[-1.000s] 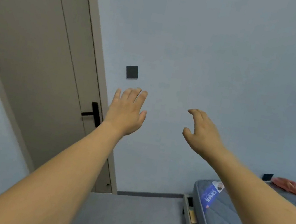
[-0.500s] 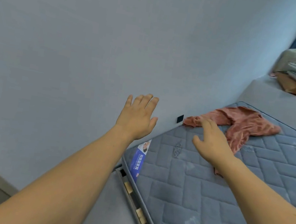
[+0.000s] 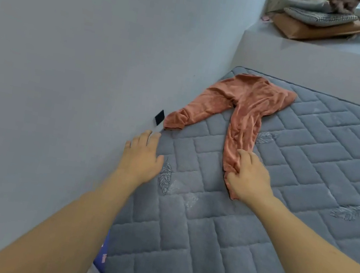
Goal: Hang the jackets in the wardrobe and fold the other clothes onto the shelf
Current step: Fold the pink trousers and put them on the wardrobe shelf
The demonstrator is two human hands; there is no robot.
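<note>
The right hand (image 3: pixel 249 178) pinches the near leg end of the rust-orange trousers (image 3: pixel 247 104), which lie splayed and rumpled on the grey quilted mattress (image 3: pixel 301 226) by the wall; the left hand (image 3: pixel 141 158) hovers released, fingers straight. To fold them well, the left hand should probably take the far-left leg end, bringing both legs together before lifting.

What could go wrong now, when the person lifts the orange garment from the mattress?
The right hand pinches only one leg end of the orange garment, so the rest may drag across the mattress and bunch. The other leg end lies against the wall and could slip beside the mattress edge.
</note>
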